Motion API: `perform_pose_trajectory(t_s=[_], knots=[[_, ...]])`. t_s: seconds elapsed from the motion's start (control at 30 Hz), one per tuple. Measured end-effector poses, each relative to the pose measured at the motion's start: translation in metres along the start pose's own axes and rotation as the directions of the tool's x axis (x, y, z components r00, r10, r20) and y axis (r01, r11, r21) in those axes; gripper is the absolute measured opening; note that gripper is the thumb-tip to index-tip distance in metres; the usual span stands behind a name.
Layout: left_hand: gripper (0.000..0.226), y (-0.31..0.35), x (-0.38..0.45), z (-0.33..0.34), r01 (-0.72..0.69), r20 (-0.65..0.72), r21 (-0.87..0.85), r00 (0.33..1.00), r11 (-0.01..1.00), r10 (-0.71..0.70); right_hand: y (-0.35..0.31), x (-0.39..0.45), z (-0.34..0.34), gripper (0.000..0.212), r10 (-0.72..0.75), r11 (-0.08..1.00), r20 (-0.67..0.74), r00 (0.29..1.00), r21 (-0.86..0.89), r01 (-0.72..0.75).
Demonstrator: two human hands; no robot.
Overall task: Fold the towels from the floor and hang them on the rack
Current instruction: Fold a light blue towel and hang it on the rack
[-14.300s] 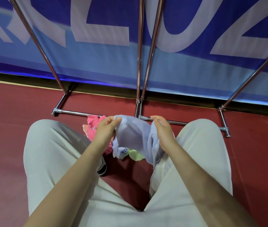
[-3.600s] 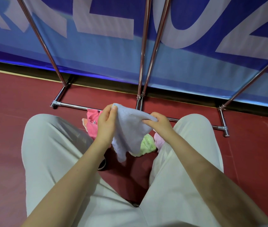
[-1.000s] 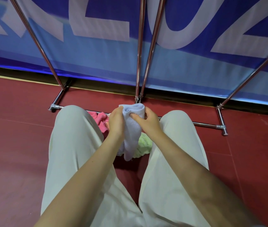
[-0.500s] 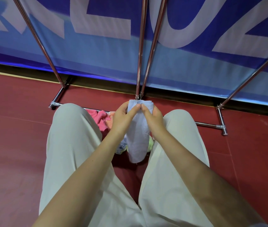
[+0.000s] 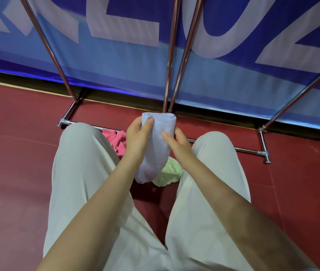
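Closest to us are two bare forearms reaching forward over knees in pale beige trousers (image 5: 88, 173), the person apparently crouching or sitting low above a dark red floor (image 5: 18, 153). Between the knees, the left hand (image 5: 138, 137) grips a light blue towel (image 5: 156, 147) near its top edge, thumb pressed across the front and fingers curled behind. The right hand (image 5: 177, 142) steadies the towel's other side, thumb on the front and fingers wrapped behind it. The towel hangs as a narrow, doubled-over strip, its top a neat rounded fold, its lower end looser and slightly bunched. We judge the folding of this towel to be nearly finished; the next move calls for lifting it up and draping it over a rail, keeping the fold from slipping open. Just beyond the hands, on the floor, lie a crumpled pink towel (image 5: 117, 141) to the left and a pale green towel (image 5: 169, 173) below the blue one, both not yet folded. Farther back, the chrome rack (image 5: 249, 150) shows its base bar and slanting uprights; its upper rails are out of view. Behind it hangs a blue banner (image 5: 116, 65) with large pale letters.
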State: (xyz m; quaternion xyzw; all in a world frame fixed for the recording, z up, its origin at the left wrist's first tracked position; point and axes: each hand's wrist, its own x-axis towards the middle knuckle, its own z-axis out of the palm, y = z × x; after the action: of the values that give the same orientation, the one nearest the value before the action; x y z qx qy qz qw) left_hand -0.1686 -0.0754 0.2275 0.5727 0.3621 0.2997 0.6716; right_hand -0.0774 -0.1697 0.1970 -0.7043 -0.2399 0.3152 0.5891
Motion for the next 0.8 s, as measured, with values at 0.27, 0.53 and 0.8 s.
perform_pose_trajectory(t_s=[0.27,0.53,0.8], knots=[[0.039,0.010,-0.007,-0.011,-0.018,0.136,-0.075,0.990,0.997,0.028,0.020,0.006,0.014,0.014,0.103,0.957,0.147,0.984,-0.283,-0.058],[0.022,0.027,0.003,-0.030,-0.026,0.000,-0.277,1.000,0.961,0.027,0.026,0.009,0.025,0.020,0.152,0.939,0.219,0.964,-0.338,-0.071],[0.015,0.022,0.022,-0.063,-0.071,-0.270,-0.377,0.962,0.923,-0.037,0.024,0.006,0.015,0.011,0.157,0.970,0.176,0.972,-0.212,-0.119]])
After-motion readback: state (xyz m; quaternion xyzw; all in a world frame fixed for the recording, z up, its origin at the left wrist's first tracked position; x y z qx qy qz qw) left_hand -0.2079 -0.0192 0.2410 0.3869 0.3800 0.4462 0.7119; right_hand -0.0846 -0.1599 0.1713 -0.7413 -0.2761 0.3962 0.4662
